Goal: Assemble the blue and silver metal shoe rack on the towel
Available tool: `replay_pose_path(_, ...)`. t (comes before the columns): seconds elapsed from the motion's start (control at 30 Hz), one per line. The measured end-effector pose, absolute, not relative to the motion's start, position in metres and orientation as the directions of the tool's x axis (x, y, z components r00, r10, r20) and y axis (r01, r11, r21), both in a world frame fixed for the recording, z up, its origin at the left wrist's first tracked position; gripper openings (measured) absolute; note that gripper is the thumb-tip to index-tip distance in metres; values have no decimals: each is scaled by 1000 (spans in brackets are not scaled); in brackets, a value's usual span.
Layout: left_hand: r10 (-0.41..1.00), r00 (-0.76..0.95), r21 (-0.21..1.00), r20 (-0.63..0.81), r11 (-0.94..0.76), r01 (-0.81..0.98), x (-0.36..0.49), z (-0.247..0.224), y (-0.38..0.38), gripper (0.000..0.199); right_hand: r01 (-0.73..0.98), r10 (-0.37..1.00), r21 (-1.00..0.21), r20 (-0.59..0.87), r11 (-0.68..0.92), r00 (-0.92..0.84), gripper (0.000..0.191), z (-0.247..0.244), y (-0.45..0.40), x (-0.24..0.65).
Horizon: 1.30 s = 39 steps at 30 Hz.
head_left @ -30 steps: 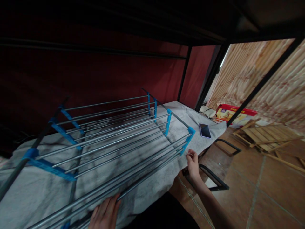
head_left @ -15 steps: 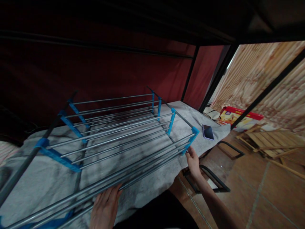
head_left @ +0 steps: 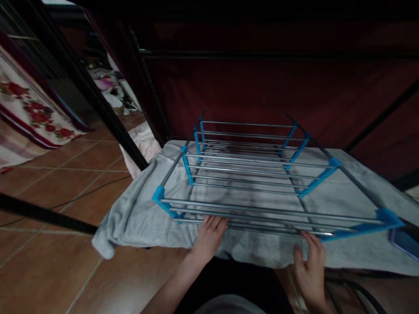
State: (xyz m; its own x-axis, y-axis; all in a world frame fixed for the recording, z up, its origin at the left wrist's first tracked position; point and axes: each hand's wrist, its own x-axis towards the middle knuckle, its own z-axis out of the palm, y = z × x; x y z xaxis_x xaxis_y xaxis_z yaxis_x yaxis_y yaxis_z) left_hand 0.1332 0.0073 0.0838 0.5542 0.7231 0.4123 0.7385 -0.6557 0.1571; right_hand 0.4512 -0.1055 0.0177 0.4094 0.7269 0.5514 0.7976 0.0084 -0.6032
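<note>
A rack of grey metal rods with blue plastic joints lies on its side on a grey cloth. My left hand has its fingers curled over the front lower rods, left of their middle. My right hand is in front of the same rods near their right end. Its thumb and fingers are apart, and the fingertips touch or nearly touch the lowest rod; I cannot tell which.
A phone lies on the cloth at the right edge. Black metal posts and a dark red panel enclose the surface. A flowered fabric hangs at the left above the tiled floor, where a thin cable runs.
The view has swung left. My right hand has left the blue joint at the rack's right front corner and moved inward along the front rods. My left hand stays on the front rods.
</note>
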Motion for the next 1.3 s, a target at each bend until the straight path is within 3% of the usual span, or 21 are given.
replay_pose_path(0.1,736,536,193,413,-646,738,133,84,5,20,903,823,-402,557,152,109,41,30,-89,426)
replay_pose_path(0.2,744,527,226,412,-643,732,134,84,5,21,952,836,-224,547,207,-53,37,42,-69,411)
replay_pose_path(0.3,757,520,261,396,-635,727,135,84,5,22,938,831,-126,512,323,-217,37,48,-55,406)
replay_pose_path(0.47,738,507,263,446,-649,713,129,82,-3,31,893,812,-118,480,433,-330,35,43,-44,415)
replay_pose_path(0.57,752,402,320,523,-610,725,112,79,-15,32,893,809,-114,485,436,-333,33,37,-41,421)
replay_pose_path(0.63,801,213,438,560,-504,745,94,74,-22,23,895,810,-110,483,433,-332,33,35,-40,423)
replay_pose_path(0.7,827,-99,626,553,-335,704,71,69,-25,15,894,810,-113,483,434,-333,34,34,-40,424)
replay_pose_path(0.77,776,-438,827,453,-181,533,48,65,-21,19,893,810,-119,486,434,-329,34,33,-40,423)
replay_pose_path(0.83,733,-615,945,290,-119,304,28,65,-8,29,894,813,-122,484,430,-325,33,34,-40,423)
replay_pose_path(0.97,815,-567,992,121,-116,45,9,71,28,43,898,812,-114,488,424,-321,32,34,-41,420)
replay_pose_path(1.13,870,-486,989,79,-128,-69,25,71,58,45,897,810,-108,486,428,-328,33,33,-42,424)
replay_pose_path(1.3,854,-518,976,50,-151,-154,41,66,64,49,895,820,-117,466,431,-334,35,41,-42,414)
